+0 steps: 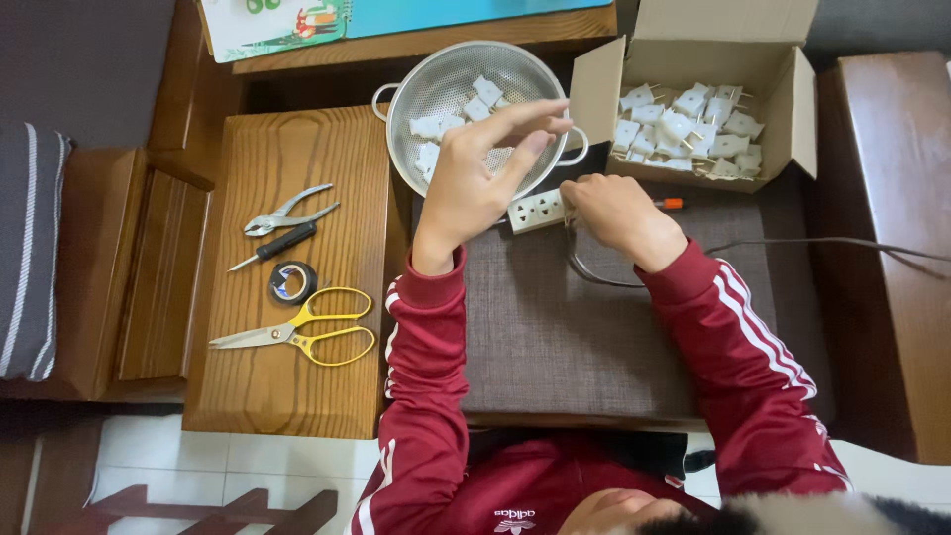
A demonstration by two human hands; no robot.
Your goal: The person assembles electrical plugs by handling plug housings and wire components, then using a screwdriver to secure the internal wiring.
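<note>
My left hand (482, 178) hovers over the rim of a metal colander (451, 79), fingers spread and empty. Several white plugs (441, 126) lie inside the colander. My right hand (619, 213) rests on the grey mat beside a white power strip (535, 210), fingers curled over the strip's end and a small orange-tipped tool (671, 203); what it grips is hidden. A dark cable (842, 243) runs from there to the right. An open cardboard box (783, 99) behind my right hand holds several more white plugs (693, 124).
On the wooden board at left lie pliers (287, 213), a screwdriver (272, 248), a roll of black tape (293, 282) and yellow-handled scissors (297, 332). A grey mat (594, 337) covers the middle. A colourful book (297, 20) sits at the back.
</note>
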